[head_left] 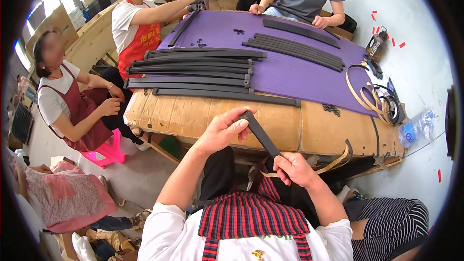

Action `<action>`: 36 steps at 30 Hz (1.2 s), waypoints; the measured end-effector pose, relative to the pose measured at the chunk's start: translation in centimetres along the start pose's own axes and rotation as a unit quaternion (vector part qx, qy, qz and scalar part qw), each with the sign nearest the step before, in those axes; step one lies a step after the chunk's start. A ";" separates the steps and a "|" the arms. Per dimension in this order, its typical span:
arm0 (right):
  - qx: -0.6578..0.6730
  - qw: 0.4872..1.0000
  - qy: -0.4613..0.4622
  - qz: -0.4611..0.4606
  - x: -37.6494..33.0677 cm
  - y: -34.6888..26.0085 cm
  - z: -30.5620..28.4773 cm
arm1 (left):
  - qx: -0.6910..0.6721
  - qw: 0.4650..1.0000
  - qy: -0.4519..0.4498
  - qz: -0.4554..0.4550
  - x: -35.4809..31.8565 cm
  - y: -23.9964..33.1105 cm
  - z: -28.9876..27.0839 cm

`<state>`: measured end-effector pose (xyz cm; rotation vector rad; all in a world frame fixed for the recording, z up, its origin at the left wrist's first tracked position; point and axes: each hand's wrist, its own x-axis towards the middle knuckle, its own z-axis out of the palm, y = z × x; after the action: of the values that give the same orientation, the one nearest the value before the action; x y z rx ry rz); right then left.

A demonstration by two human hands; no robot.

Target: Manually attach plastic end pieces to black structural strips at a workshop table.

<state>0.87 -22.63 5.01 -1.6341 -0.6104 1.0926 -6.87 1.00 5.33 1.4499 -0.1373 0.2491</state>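
Observation:
Both my hands hold a flat black bar [263, 134] slantwise in front of the table's near edge. Its upper end sits between the thumb and fingers of my left hand [224, 128]. Around the lower end the fingers of my right hand [296, 168] are closed. A tan strip [333, 165] curves past the right hand at the table edge; whether the hand touches it I cannot tell. Beyond my left hand lies a stack of similar black bars [193, 75] with end caps, and one bar [227, 97] is nearest to me.
A purple mat [285, 84] covers much of the cardboard tabletop [275, 121]. More bars [295, 50], small black rings [332, 109], coiled strapping [369, 96], a dark bottle [377, 46] and a clear plastic bottle [418, 128] are around it. Other people sit or stand left and opposite.

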 end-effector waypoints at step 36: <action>-0.102 0.979 0.155 -0.085 -4.8 0.7 -8.5 | -0.517 0.797 0.251 0.186 -4.1 2.4 -15.3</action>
<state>6.07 -30.77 6.57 -1.8461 -0.6564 0.6493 -12.31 16.01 4.78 0.2132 -0.0943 0.7403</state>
